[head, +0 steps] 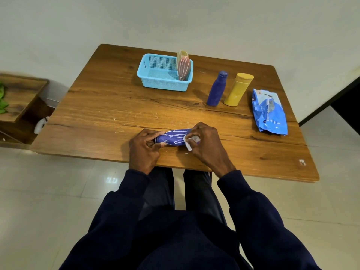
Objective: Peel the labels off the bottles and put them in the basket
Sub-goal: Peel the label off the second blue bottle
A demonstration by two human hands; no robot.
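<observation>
Label coming off a purple bottle at the desk's near edge.

The left hand (144,147) grips the lying bottle (173,138); the right hand (204,142) pinches a white label scrap (188,144). Farther back stand two bottles (216,88), then the blue basket (153,82).

1. A blue basket (163,85) sits on the wooden desk (116,106).
2. In the basket's right end stand a pink bottle (183,68) and, behind it, a pale yellow bottle (182,54).
3. Right of the basket, a standing purple bottle (217,88) and a yellow bottle (238,89) are upright, just beside each other.
4. Farther right of the basket lies a crumpled blue packet (269,112).
5. Nearer the person than the basket, a streaked purple bottle (172,137) lies on its side.
6. The left hand (145,147) grips its left end; the right hand (206,143) pinches a white label scrap (188,144) at its right end.
</observation>
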